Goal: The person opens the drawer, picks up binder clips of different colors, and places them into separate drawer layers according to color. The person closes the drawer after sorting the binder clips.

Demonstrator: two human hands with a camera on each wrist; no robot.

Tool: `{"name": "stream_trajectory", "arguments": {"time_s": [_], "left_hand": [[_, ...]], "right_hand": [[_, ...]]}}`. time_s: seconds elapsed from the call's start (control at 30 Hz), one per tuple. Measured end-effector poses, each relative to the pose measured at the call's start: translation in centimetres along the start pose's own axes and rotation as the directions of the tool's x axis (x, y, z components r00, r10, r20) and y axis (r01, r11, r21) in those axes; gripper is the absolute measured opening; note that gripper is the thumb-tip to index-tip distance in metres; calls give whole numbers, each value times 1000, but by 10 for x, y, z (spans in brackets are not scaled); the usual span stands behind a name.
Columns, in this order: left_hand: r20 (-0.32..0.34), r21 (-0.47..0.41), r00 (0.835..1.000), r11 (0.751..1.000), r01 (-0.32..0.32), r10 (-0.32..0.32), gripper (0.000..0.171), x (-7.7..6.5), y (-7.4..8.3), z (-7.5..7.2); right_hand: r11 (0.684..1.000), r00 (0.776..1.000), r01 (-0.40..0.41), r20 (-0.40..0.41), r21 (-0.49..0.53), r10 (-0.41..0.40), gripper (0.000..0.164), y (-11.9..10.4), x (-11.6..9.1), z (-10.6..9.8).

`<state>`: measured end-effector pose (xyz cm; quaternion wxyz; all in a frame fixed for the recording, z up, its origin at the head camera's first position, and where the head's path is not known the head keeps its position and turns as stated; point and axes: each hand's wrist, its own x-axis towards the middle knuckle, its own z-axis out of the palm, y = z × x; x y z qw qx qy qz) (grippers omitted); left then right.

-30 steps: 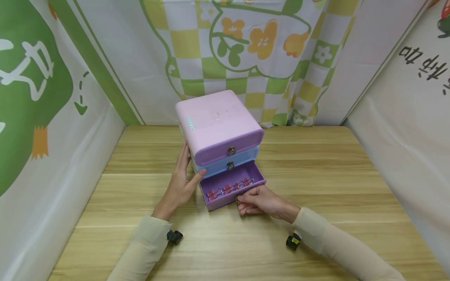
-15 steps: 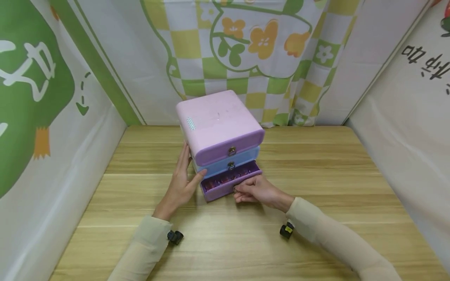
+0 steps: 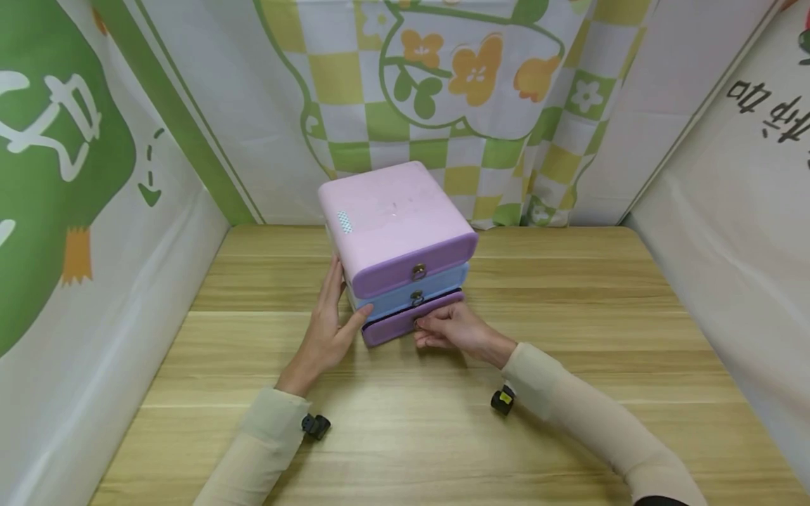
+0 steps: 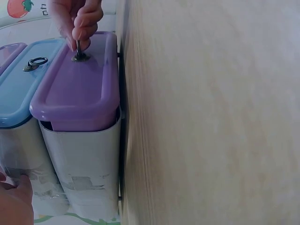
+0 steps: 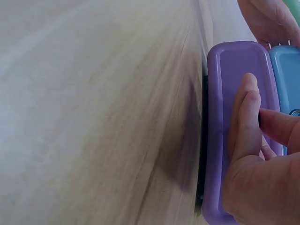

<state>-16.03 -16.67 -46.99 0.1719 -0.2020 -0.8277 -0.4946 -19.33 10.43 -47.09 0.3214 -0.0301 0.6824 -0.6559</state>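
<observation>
A small three-tier drawer unit (image 3: 395,211) with a pink top stands on the table, turned at an angle. Its bottom purple drawer (image 3: 387,330) sticks out slightly, with only a thin dark gap above its front; whatever lies inside is hidden. My right hand (image 3: 463,330) pinches that drawer's ring pull (image 4: 78,47) between thumb and fingers. Against the unit's left side lie the straight fingers of my left hand (image 3: 324,334), the thumb reaching the front corner by the blue middle drawer (image 3: 384,304). The middle and top drawers are closed.
The wooden table (image 3: 569,295) runs out to both sides of the unit. Behind it hangs a checked, flower-printed curtain (image 3: 436,151). Printed fabric walls (image 3: 183,190) flank the table left and right. A small black camera sits at each wrist.
The bottom drawer has slid inward from well pulled out to nearly closed, covering the pink binder clips inside. My right hand moved forward with its ring pull; the left hand stayed put.
</observation>
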Motion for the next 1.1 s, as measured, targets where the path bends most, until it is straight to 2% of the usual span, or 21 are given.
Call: {"name": "stream_trajectory", "arguments": {"time_s": [0.43, 0.53, 0.63, 0.7, 0.73, 0.9, 1.0, 1.1], "left_hand": [[6, 7, 1000, 1000, -16, 16, 93, -1, 0, -1], [6, 0, 1000, 1000, -16, 16, 92, -2, 1, -2], [2, -3, 1000, 1000, -18, 18, 85, -6, 0, -5], [-6, 2, 1000, 1000, -17, 17, 79, -8, 0, -8], [-12, 11, 1000, 1000, -15, 15, 75, -9, 0, -9], [-37, 78, 999, 997, 27, -24, 63, -12, 0, -14], [-38, 122, 997, 990, 75, -71, 58, -14, 0, -18], [-23, 177, 991, 975, 137, -135, 57, -17, 1, -22]], "right_hand": [[1000, 1000, 17, -22, 7, -17, 28, 0, 11, 1], [998, 999, 38, -9, -59, -39, 29, -1, 10, -2], [980, 997, 78, 12, -184, -77, 31, -1, 7, -10], [947, 993, 113, 12, -301, -114, 32, -2, 5, -17], [919, 990, 131, 6, -373, -139, 32, -3, 2, -21], [737, 967, 175, -26, -652, -252, 30, -8, -12, -40], [664, 954, 201, -11, -720, -301, 32, -11, -24, -52], [611, 946, 197, -15, -767, -325, 37, -13, -36, -63]]}}
